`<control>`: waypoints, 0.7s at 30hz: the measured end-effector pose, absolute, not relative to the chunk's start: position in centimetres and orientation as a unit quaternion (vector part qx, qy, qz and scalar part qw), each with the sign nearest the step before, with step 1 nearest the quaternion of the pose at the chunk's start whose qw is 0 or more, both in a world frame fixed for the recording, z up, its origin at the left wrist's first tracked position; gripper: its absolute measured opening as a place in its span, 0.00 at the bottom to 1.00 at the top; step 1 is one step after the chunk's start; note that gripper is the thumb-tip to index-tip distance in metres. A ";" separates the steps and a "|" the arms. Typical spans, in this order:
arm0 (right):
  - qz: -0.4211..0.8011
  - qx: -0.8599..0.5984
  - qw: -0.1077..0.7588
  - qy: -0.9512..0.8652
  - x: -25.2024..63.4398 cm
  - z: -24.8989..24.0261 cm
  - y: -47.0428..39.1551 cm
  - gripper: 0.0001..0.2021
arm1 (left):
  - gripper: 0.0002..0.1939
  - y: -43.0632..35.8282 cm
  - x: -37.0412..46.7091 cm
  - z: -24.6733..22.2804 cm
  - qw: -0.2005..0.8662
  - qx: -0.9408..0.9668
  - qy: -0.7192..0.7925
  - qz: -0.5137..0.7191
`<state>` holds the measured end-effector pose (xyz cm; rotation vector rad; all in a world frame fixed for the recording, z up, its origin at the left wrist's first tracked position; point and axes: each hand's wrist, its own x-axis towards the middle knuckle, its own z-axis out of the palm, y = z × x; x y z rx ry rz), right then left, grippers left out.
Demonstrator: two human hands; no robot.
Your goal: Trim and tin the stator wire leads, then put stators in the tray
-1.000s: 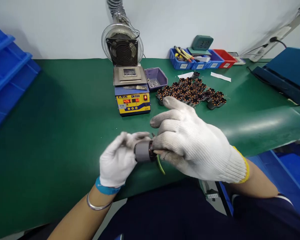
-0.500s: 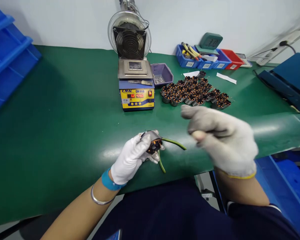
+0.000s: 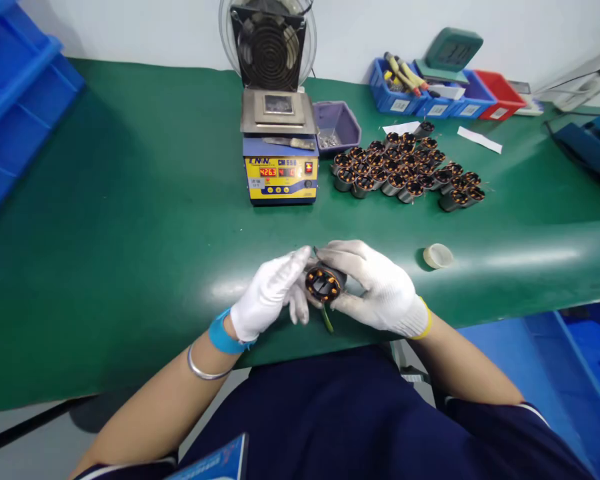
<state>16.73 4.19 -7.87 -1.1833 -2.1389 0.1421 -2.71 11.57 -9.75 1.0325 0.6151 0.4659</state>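
A dark round motor part (image 3: 324,283) with orange copper windings is held low over the front of the green table, its ringed face turned up toward me. My right hand (image 3: 375,283), in a white glove with a yellow cuff, wraps round its right side. On its left, my left hand (image 3: 275,290), gloved in white with a blue band at the wrist, has its fingers spread beside the part; some fingertips behind it are hidden. A green wire (image 3: 327,319) hangs below the part.
Behind stands a blue and yellow heating unit (image 3: 281,179) with a purple tray (image 3: 337,123) beside it. Several similar parts (image 3: 393,167) stand at the back right. A small pale roll (image 3: 438,256) lies right of my right hand. Blue bins (image 3: 395,100) line the wall.
My right hand has come left and taken hold of the motor part. My left fingers have loosened from it. The part has turned, and the pale roll now shows on the table. The view has shifted.
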 end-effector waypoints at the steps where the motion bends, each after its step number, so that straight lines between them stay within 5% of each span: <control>1: 0.025 -0.463 0.334 -0.820 17.1 -7.9 4.0 0.27 | 0.30 11.6 -2.9 -9.2 0.768 0.507 0.306 0.244; 6: -0.036 -0.505 0.325 -0.799 18.3 -7.8 3.6 0.29 | 0.25 12.3 -4.7 -7.2 0.749 0.581 0.274 0.163; 8: -0.039 -0.518 0.335 -0.786 18.3 -7.8 3.6 0.28 | 0.22 12.8 -5.1 -7.6 0.728 0.575 0.274 0.253; 11: -0.031 -0.508 0.339 -0.791 17.9 -7.8 3.7 0.27 | 0.11 13.2 -4.6 -9.1 0.514 0.620 0.279 0.523; 13: -0.031 -0.493 0.334 -0.803 17.6 -7.8 3.8 0.27 | 0.14 13.2 -3.9 -10.0 0.344 0.737 0.229 0.535; 15: -0.039 -0.491 0.329 -0.806 17.4 -7.7 3.8 0.26 | 0.07 12.9 -3.5 -10.0 0.258 0.836 0.191 0.446; 17: -0.055 -0.503 0.327 -0.798 17.4 -7.7 3.7 0.25 | 0.14 12.6 -3.6 -9.4 0.299 0.858 0.198 0.369; 21: -0.087 -0.541 0.327 -0.770 18.1 -7.6 3.5 0.26 | 0.26 12.5 -4.9 -7.6 0.605 0.704 0.169 0.332</control>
